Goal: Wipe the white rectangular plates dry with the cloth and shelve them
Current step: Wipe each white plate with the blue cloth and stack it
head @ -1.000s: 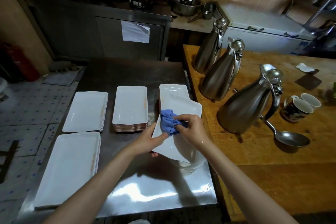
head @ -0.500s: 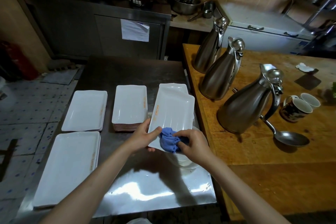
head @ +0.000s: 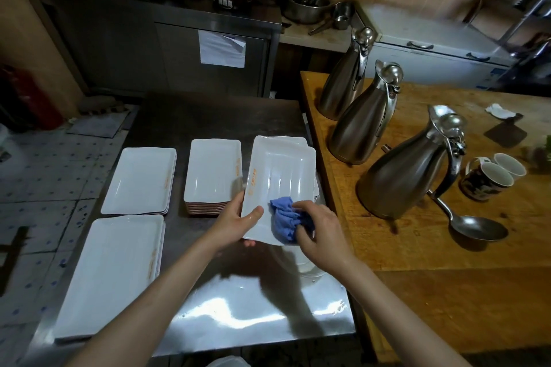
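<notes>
The left hand (head: 238, 222) grips the near left corner of a white rectangular plate (head: 280, 185), thumb on top. The right hand (head: 320, 232) bunches a blue cloth (head: 284, 219) against the plate's near end. Beyond the plate lies another plate stack (head: 280, 140); left of it, three more stacks (head: 213, 173).

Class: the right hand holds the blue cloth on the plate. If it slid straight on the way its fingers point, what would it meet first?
Probably the left hand gripping the plate: the right hand points left across its near end.
</notes>
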